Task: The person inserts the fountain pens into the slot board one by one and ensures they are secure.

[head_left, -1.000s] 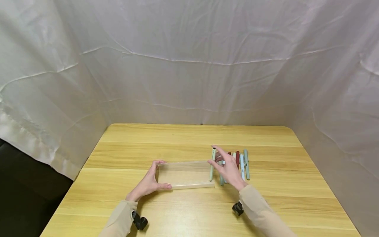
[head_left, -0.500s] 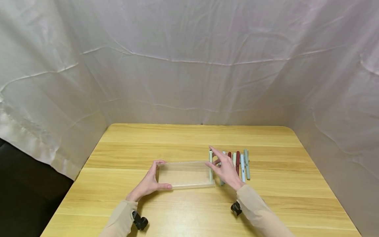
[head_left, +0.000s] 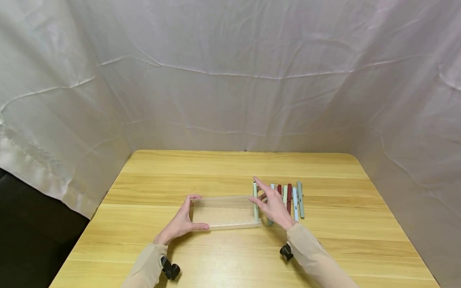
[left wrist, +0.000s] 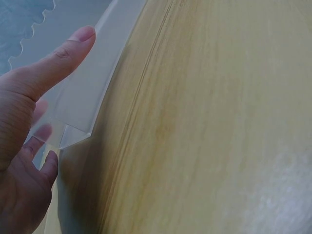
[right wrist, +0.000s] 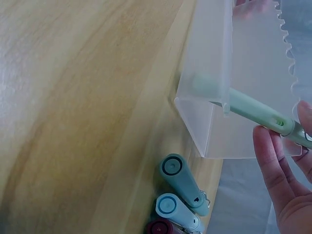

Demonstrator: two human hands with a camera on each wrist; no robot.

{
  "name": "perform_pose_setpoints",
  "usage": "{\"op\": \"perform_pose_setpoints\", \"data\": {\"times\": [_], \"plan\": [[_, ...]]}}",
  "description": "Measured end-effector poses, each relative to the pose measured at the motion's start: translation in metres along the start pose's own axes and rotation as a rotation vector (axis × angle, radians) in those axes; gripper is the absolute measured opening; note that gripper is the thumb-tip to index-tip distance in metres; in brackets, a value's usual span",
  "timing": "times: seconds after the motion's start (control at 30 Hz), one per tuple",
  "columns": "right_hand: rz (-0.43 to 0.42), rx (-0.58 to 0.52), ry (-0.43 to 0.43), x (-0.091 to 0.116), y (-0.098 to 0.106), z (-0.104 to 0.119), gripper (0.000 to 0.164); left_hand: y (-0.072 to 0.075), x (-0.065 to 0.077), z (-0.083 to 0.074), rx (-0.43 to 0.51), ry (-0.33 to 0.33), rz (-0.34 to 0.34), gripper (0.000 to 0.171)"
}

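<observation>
A clear plastic pen rack [head_left: 234, 226] with a scalloped edge lies on the table. My left hand [head_left: 183, 222] grips its left end, the thumb [left wrist: 66, 61] along the near wall and the other fingers round the far side. At the rack's right end, my right hand [head_left: 274, 206] pinches a light green pen [head_left: 255, 202] near its far, upper end. In the right wrist view the pen [right wrist: 258, 111] slants across the rack, its lower end behind the translucent front wall and its upper part by the notched back edge.
Right of the rack lies a row of several pens, among them a dark red pen [head_left: 289, 196], a light blue pen [head_left: 295, 202] and a grey-green pen [head_left: 300, 200]. The wooden table [head_left: 230, 260] is enclosed by pale curtains [head_left: 230, 108].
My right hand has moved slightly left with the light green pen, bringing it from over the rack's right end down into it. My left hand and the rack have stayed put.
</observation>
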State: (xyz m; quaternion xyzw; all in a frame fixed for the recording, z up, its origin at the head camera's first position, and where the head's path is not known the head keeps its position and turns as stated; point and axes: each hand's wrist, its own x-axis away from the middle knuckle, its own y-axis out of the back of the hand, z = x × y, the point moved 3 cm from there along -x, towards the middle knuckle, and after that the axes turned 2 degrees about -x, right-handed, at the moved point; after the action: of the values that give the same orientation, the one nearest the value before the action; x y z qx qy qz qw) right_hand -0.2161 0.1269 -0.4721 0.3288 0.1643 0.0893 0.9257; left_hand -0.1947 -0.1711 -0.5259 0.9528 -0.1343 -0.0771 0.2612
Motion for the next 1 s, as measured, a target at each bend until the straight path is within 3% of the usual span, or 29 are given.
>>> {"op": "perform_pose_setpoints", "data": {"times": [0.53,0.73,1.0], "plan": [[-0.032,-0.222,-0.002,0.012,0.019,-0.006,0.060,0.001,0.001,0.000,0.015,0.003,0.003,0.093],[-0.050,-0.249,-0.039,0.020,0.039,-0.001,0.054,0.001,0.001,0.000,0.009,0.000,0.005,0.093],[-0.046,-0.254,-0.074,0.026,0.054,-0.016,0.053,0.000,0.002,0.000,0.005,-0.013,0.010,0.094]]}}
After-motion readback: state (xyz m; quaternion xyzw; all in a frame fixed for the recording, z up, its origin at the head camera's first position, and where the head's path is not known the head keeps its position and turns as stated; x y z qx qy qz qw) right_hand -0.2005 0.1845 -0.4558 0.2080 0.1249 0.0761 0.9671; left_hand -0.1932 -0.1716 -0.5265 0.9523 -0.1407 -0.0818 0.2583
